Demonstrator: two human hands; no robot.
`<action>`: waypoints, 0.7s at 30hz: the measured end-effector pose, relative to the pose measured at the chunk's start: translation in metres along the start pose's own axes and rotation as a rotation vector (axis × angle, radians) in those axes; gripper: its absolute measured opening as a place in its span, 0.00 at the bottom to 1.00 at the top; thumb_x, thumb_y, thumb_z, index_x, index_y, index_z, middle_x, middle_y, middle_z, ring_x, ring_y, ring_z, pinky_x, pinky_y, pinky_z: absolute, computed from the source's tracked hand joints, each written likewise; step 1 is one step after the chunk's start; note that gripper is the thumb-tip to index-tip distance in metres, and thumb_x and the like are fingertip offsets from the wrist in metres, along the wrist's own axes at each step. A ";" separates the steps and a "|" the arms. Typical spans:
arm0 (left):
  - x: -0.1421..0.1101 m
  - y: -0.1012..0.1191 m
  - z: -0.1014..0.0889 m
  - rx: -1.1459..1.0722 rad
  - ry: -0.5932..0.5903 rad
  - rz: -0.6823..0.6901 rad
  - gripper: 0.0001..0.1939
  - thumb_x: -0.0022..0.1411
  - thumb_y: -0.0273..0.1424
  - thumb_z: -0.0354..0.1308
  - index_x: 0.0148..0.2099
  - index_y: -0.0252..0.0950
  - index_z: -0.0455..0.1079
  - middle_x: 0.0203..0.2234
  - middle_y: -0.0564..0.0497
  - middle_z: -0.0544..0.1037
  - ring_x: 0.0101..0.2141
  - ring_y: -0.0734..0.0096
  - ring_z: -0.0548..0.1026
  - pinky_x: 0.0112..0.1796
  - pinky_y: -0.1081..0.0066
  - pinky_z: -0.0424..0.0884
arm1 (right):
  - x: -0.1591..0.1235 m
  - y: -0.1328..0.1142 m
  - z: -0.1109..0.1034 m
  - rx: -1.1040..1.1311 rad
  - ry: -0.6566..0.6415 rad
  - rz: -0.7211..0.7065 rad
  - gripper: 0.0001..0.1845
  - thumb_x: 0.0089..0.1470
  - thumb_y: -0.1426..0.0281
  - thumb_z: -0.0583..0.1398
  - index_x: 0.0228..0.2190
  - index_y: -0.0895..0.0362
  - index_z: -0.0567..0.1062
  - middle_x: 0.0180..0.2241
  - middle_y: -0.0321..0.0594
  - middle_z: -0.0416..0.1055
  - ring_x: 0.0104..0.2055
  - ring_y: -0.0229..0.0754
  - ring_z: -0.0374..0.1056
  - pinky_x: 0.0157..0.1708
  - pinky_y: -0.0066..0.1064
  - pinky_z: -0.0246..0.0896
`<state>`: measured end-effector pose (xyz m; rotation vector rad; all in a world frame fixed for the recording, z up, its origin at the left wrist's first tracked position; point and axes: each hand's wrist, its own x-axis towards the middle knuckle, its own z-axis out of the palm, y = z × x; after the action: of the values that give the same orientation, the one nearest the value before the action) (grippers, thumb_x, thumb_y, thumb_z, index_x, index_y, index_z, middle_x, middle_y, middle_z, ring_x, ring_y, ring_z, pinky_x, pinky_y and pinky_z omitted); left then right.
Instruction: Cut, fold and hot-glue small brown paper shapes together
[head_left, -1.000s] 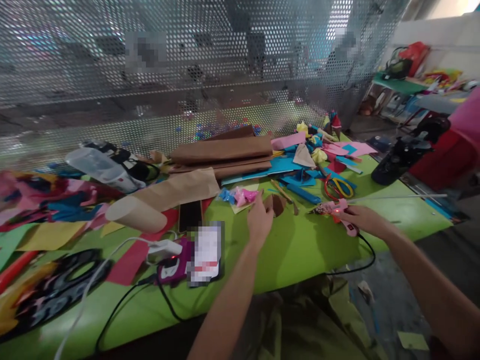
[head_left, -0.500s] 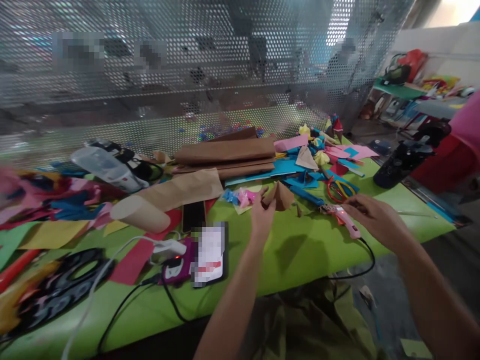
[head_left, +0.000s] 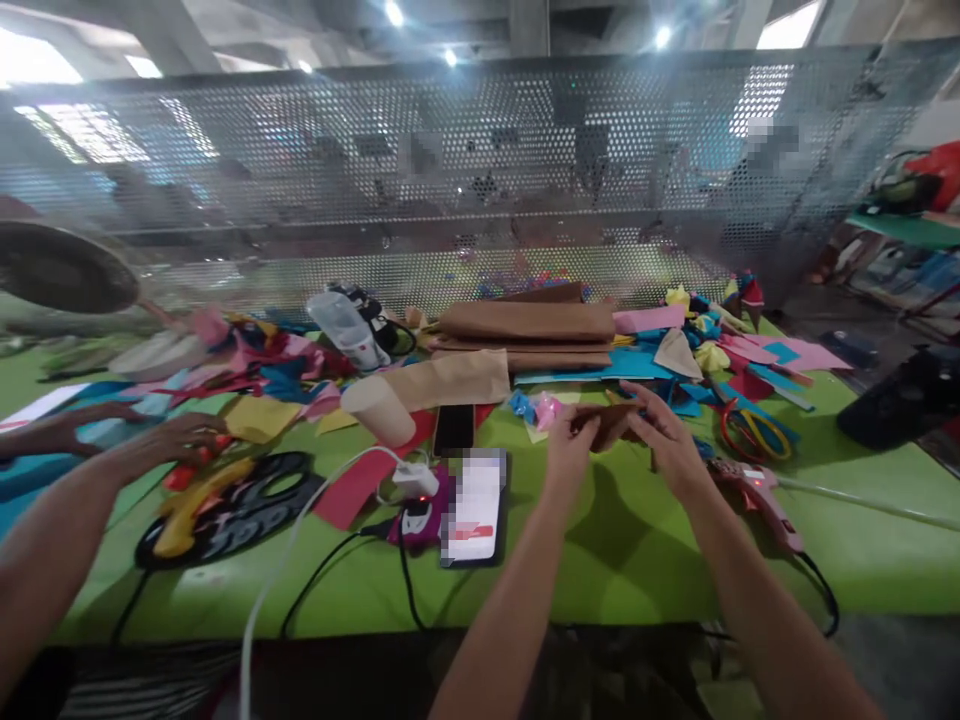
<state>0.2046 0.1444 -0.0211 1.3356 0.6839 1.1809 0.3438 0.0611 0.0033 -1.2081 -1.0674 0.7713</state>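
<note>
My left hand (head_left: 571, 445) pinches the left end of a folded brown piece (head_left: 613, 425), which looks like felt or paper, above the green tabletop. At its other end my right hand (head_left: 664, 435) has thumb and fingers closed on the edge. Right of that hand lies a pink hot glue gun (head_left: 769, 505), its small light glowing red. Scissors (head_left: 757, 432) with red and yellow handles rest behind the glue gun. Small blue and pink pieces (head_left: 536, 407) sit just beyond my left hand.
A phone (head_left: 474, 510) and a purple power strip (head_left: 420, 520) with cables lie left of my arms. Brown rolls (head_left: 525, 322) and coloured scraps line the back by a perforated metal screen (head_left: 465, 190). Another person's hands (head_left: 161, 445) work at far left. A dark bottle (head_left: 900, 400) stands right.
My right hand has left the area by the glue gun and come to the brown piece, now between both hands. The view has swung left, bringing another person's hands in.
</note>
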 end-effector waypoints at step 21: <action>-0.019 0.011 0.014 -0.364 -0.262 -0.142 0.27 0.52 0.45 0.73 0.50 0.38 0.74 0.42 0.47 0.79 0.43 0.65 0.77 0.43 0.68 0.73 | -0.007 0.008 0.001 0.015 0.296 0.064 0.16 0.49 0.56 0.70 0.31 0.54 0.76 0.26 0.34 0.73 0.25 0.37 0.66 0.24 0.30 0.63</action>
<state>0.2082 0.1203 -0.0126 1.0880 0.3477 0.9415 0.3410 0.0573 -0.0062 -1.3026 -0.7825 0.6243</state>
